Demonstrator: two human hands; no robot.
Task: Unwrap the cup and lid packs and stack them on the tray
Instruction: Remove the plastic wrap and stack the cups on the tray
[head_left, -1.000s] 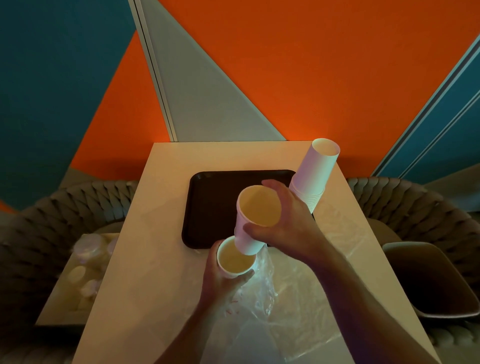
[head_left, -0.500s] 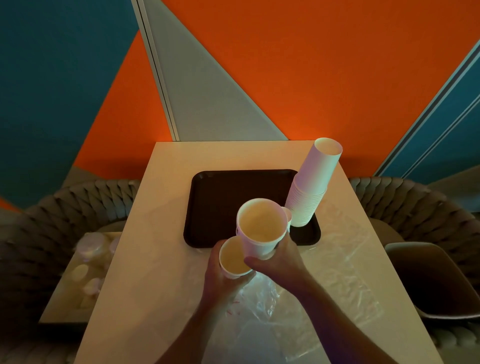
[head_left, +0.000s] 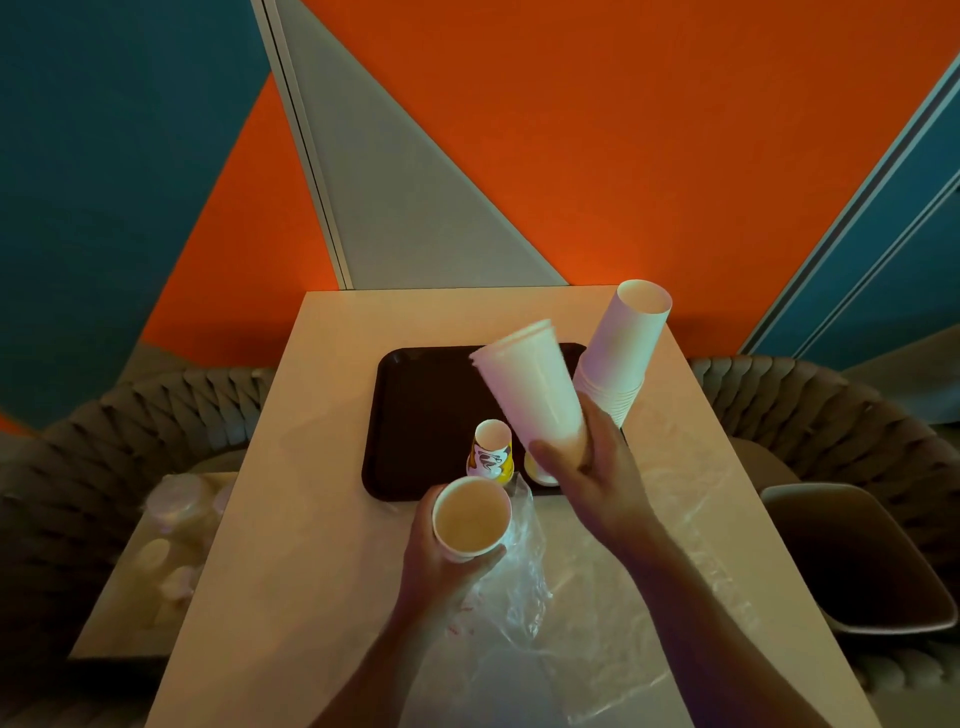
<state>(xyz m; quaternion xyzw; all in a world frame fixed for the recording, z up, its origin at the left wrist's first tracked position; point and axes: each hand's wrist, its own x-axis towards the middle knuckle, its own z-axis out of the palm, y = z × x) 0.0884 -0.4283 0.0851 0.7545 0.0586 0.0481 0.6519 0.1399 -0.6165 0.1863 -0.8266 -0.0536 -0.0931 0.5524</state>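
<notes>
A dark brown tray (head_left: 415, 395) lies in the middle of the table. My right hand (head_left: 592, 467) grips a stack of white cups (head_left: 530, 384), turned bottom up and tilted over the tray's right half. My left hand (head_left: 441, 561) holds another stack of cups (head_left: 471, 519) with its mouth facing up, near the tray's front edge, still in a clear plastic wrapper (head_left: 519, 566). A tall stack of upside-down white cups (head_left: 623, 348) stands on the tray's right edge. A small printed cup (head_left: 491, 452) stands upside down on the tray's front part.
Loose clear plastic (head_left: 665, 561) lies on the pale table (head_left: 311, 519) under my right arm. A dark bin (head_left: 857, 561) stands at the right. Lid packs (head_left: 171, 525) lie on a low surface at the left. Woven seats flank the table.
My right hand pulled its stack of cups away from the left hand's stack, raised it and flipped it bottom up over the tray. The printed cup on the tray came into sight.
</notes>
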